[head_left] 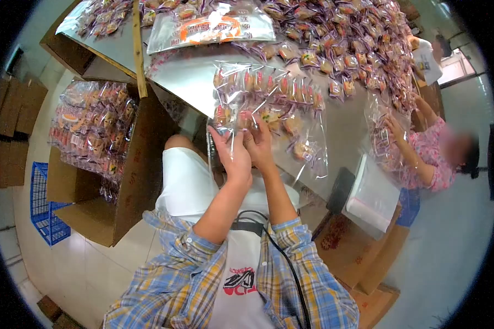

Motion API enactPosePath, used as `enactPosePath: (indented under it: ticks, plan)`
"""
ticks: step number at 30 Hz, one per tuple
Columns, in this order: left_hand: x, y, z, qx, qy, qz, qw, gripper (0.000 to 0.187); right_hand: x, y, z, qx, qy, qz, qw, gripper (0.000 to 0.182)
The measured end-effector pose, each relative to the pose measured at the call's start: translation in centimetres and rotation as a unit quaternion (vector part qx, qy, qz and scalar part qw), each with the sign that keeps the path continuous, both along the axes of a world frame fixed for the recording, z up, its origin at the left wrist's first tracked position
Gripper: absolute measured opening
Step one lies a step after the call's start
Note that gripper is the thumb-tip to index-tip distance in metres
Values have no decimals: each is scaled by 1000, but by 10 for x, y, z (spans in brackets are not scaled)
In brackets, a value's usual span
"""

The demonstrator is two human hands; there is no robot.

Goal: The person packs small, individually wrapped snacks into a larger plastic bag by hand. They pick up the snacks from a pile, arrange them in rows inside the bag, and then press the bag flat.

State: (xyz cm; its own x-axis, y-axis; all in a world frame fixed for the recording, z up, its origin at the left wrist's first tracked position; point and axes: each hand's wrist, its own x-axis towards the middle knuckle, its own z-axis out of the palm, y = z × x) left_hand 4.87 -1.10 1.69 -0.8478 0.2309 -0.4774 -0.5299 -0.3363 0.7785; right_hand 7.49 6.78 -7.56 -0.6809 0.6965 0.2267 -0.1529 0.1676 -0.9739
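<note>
A large clear plastic bag (313,134) lies at the near edge of the table in front of me, partly filled with small wrapped snacks (258,82). One row of them runs along its far side, and several more lie loosely in the middle. My left hand (233,156) grips the bag at its near left corner, thumb and fingers closed on the film. Close beside it, my right hand (259,147) is also closed on the bag, its fingertips against a snack near the left side. Glare on the film hides whether those fingertips are inside or outside.
A heap of wrapped snacks (340,33) covers the far table, beside a printed bag (214,30). At left, filled bags (93,126) sit in a cardboard box (142,148) near a blue crate (41,203). A co-worker (422,148) handles another bag (384,131) at right, near stacked clear film (373,192).
</note>
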Motion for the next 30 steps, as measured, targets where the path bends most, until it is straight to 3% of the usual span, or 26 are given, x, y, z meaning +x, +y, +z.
enactPosePath:
  ticks: [3, 5, 6, 9, 12, 15, 17, 19, 21, 22, 23, 25, 27, 29, 30]
  plan:
    - [3, -9, -6, -14, 140, -46, 989, 84, 0, -1, 1, -23, 15, 18, 999, 52]
    - [7, -12, -1, -7, 150, -49, 987, 83, 1, -5, 4, -52, 14, 67, 996, 54]
    - [8, -12, -7, -30, 189, -52, 980, 83, -2, -2, 9, 71, -26, 56, 996, 53]
    - [5, -11, -22, -49, 250, -66, 965, 81, 0, -12, 25, 159, -67, -11, 985, 51]
    - [4, -12, -22, -56, 254, -59, 964, 81, 0, -7, 20, 76, -48, 14, 996, 52]
    - [3, -11, -24, -55, 267, -47, 961, 81, -2, -6, 26, -88, 26, 0, 996, 50]
    - [5, -12, -20, -63, 268, -58, 960, 80, 5, 4, 13, -68, 29, 62, 995, 52]
    - [0, -17, -20, -139, 322, -74, 934, 74, 9, 10, 15, -92, 46, 130, 986, 53]
    - [-9, -18, -34, -186, 393, -73, 897, 71, 10, 6, 19, -43, 12, 88, 995, 48]
    - [-10, -14, -31, -139, 340, -37, 929, 59, 9, 4, 23, -17, -4, 68, 998, 46]
    - [-14, -13, -37, -163, 373, -31, 913, 55, 10, 5, 23, 131, -61, -18, 989, 45]
    - [-21, -14, -45, -211, 433, -15, 876, 48, 15, 8, 30, 409, -167, -183, 878, 43]
    - [-18, -13, -50, -231, 399, 14, 887, 36, 18, 17, 34, 385, -230, -254, 857, 48]
    - [-21, -13, -56, -255, 431, 27, 865, 29, 22, 29, 20, 415, -274, -261, 828, 53]
    - [-21, -10, -56, -236, 409, 30, 881, 30, 22, 27, 26, 417, -279, -250, 828, 56]
